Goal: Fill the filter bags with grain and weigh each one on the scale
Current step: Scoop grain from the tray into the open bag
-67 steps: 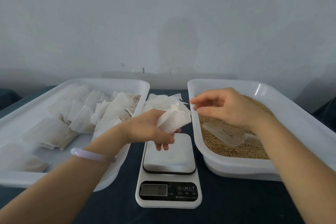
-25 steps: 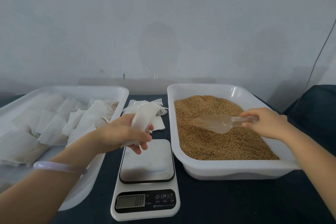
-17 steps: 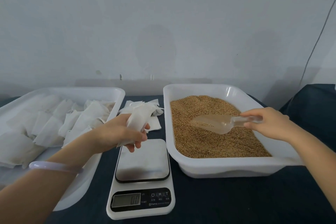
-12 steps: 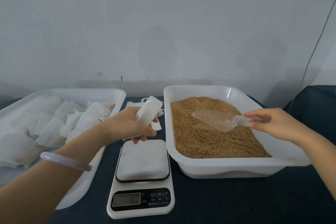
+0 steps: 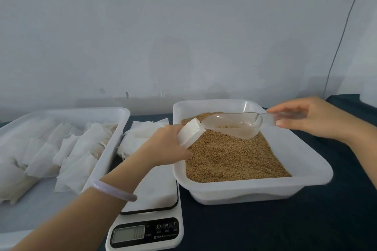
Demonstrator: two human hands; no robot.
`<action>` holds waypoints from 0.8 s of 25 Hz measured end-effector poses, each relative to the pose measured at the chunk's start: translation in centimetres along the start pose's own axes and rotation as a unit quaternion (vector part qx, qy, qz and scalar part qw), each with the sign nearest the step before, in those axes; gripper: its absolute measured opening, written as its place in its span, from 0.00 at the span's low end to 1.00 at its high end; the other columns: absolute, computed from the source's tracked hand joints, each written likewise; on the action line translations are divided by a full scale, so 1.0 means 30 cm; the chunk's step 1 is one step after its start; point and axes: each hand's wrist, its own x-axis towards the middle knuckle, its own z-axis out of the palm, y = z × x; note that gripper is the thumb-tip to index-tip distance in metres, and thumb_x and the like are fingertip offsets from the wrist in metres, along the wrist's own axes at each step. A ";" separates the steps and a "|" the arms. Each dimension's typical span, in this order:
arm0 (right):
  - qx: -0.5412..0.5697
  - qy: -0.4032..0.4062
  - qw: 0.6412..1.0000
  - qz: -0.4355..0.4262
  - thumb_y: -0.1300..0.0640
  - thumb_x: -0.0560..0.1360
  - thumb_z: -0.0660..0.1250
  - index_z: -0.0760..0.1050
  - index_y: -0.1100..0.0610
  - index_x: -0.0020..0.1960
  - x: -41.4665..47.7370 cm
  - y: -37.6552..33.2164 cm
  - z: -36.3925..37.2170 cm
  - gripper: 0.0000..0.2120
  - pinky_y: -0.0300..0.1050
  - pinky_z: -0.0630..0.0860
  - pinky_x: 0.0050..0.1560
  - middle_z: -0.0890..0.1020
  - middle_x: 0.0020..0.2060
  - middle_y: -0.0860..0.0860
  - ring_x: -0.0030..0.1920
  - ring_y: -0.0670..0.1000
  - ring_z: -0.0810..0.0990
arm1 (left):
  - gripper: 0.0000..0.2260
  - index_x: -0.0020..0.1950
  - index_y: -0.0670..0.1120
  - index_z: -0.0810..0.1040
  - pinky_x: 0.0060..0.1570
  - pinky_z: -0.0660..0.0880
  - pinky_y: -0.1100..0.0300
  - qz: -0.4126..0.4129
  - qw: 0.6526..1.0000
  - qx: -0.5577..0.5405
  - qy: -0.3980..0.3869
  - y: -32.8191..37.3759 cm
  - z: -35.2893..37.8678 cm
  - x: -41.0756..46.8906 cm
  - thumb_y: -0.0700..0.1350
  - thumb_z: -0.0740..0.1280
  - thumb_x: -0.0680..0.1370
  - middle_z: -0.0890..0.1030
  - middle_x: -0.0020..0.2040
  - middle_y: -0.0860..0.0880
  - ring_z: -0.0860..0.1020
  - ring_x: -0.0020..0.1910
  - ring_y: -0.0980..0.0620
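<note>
My left hand (image 5: 163,145) grips a white filter bag (image 5: 190,132) over the left rim of the grain tray (image 5: 312,167), its open mouth tilted up to the right. My right hand (image 5: 306,117) pinches the handle of a clear plastic scoop (image 5: 232,123) held above the brown grain (image 5: 230,159); a little grain lies in the scoop, whose tip almost touches the bag's mouth. The white digital scale (image 5: 149,216) sits in front, its platform bare, partly behind my left forearm.
A white tray (image 5: 114,112) on the left holds several filled filter bags (image 5: 67,155). A loose pile of flat empty bags (image 5: 138,132) lies between the two trays. Everything rests on a dark blue cloth (image 5: 265,226) against a pale wall; a thin cable hangs at the right.
My left hand carried the bag from above the scale to over the grain tray. My right hand lifted the scoop out of the grain and brought it to the bag's mouth.
</note>
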 end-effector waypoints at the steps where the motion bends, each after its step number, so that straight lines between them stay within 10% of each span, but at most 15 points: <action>1: -0.014 -0.001 1.000 -0.014 0.55 0.71 0.73 0.78 0.35 0.48 0.004 -0.013 -0.008 0.14 0.31 0.65 0.53 0.79 0.47 0.31 0.48 0.25 0.73 | 0.11 0.41 0.54 0.70 0.30 0.67 0.65 0.008 1.000 0.013 0.003 0.007 0.007 0.001 0.45 0.72 0.68 0.75 0.38 0.54 0.74 0.35 0.59; 11: -0.241 0.086 0.957 -0.139 0.51 0.71 0.71 0.71 0.32 0.50 0.053 -0.157 -0.061 0.16 0.42 0.51 0.59 0.76 0.50 0.38 0.55 0.43 0.64 | 0.15 0.54 0.45 0.72 0.37 0.75 0.55 0.058 0.993 0.062 0.084 0.057 0.101 0.018 0.47 0.69 0.70 0.77 0.41 0.50 0.77 0.41 0.48; 20: -0.231 0.082 0.958 -0.147 0.52 0.72 0.71 0.69 0.31 0.49 0.065 -0.152 -0.064 0.18 0.44 0.53 0.58 0.77 0.50 0.40 0.56 0.45 0.63 | 0.14 0.52 0.49 0.73 0.40 0.76 0.54 0.031 0.991 -0.043 0.124 0.052 0.144 0.012 0.51 0.70 0.70 0.78 0.40 0.52 0.77 0.41 0.49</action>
